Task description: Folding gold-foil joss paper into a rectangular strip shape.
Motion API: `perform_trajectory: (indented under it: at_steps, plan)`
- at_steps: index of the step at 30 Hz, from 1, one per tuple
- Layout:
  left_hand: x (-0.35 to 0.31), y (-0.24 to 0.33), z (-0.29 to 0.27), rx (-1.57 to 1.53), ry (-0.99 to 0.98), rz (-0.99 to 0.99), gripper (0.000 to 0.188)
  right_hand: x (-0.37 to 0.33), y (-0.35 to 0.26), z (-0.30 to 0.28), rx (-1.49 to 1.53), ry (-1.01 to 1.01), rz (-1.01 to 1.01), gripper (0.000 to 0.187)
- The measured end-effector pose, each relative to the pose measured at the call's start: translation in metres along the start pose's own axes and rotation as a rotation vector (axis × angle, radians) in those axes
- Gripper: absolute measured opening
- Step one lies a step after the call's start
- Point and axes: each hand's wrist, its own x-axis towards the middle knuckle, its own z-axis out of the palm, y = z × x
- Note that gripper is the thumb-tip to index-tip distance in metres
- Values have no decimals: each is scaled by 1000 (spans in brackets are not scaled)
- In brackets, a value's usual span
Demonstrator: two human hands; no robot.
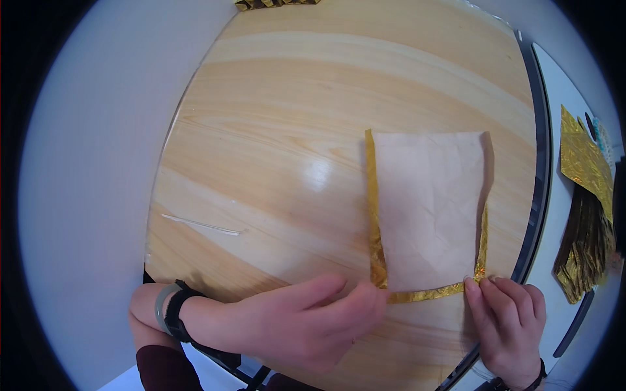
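A pale sheet of gold-backed foil paper (427, 202) lies on the wooden table, its gold edges folded inward along the left, bottom and right sides. My right hand (508, 319) pinches its lower right corner between thumb and fingers. At the lower left corner is my left hand (319, 319), its thumb apart from the bent fingers and nothing visible between them. The fingertips of that hand overlap the corner, and whether they press on it is unclear.
A thin white strip (202, 225) lies on the wooden tabletop (287, 130) at left. Folded gold foil pieces (580, 241) and a gold sheet (583, 150) rest on the white surface beyond the table's right edge. More folded gold pieces (277, 3) sit at the far edge.
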Motion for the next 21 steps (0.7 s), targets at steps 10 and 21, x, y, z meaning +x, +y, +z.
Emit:
perform_trajectory:
  at_steps: [10,21]
  plan:
    - [4,2,-14,224,-169,177,30,4,-8,4,-20,-1,8,43]
    - [-5,21,-11,247,-150,66,20,-1,-3,15,-128,113,-49,32]
